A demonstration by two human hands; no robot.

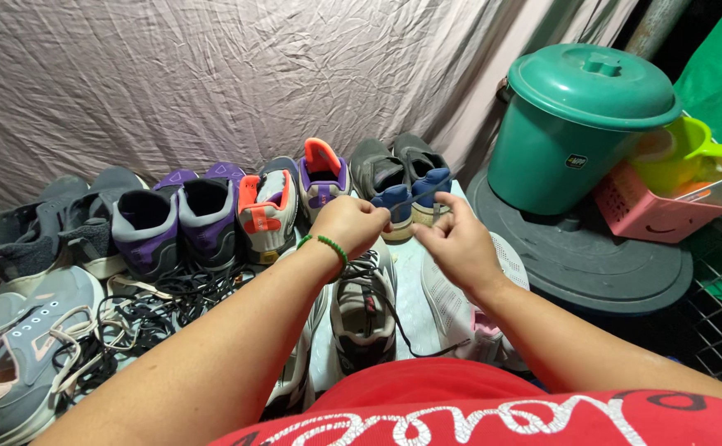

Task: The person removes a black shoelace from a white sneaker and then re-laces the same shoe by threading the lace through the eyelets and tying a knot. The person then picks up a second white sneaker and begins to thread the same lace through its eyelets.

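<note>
Right now I am pinching a thin, limp dark shoelace (414,196) taut between my left hand (352,225) and right hand (457,241), fingertips closed near its ends; it is feeling light and slippery.

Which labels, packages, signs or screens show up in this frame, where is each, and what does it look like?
Sticker label: on the front wall of the green lidded bucket at right; small, dark, roughly rectangular with a light patch.
Shirt lettering: across the red shirt at the bottom edge; white looping script.
No packages, signs or screens are visible.
</note>
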